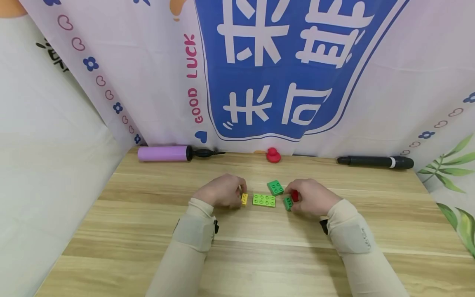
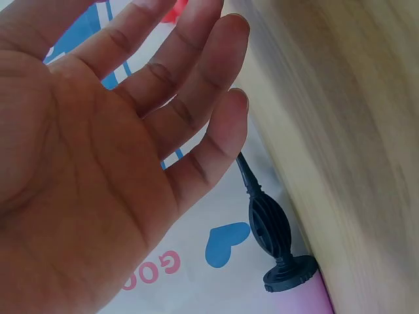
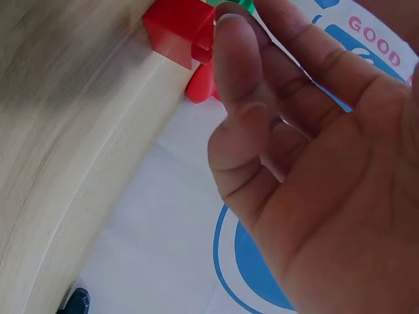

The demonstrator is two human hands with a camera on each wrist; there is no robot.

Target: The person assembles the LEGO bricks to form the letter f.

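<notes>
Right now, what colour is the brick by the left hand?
The brick is yellow, clearest in the head view.

free room along near tabletop (image 1: 267,255), lime-green brick (image 1: 264,200) an obstacle beyond

Desk (image 1: 259,260): light wood-grain top, streaks running left-right, back edge up against the cloth.
Back cloth (image 1: 159,82): white, lightly creased, big blue panel (image 1: 267,76) with white characters.
Lettering (image 1: 191,76): pink "GOOD LUCK", vertical.
Borders: hearts and blue flowers (image 1: 90,64).
Left side (image 1: 44,144): plain white sheet, mostly.
Right side: green leaf print (image 1: 452,172) on white.
Light: soft, fairly even.
</notes>
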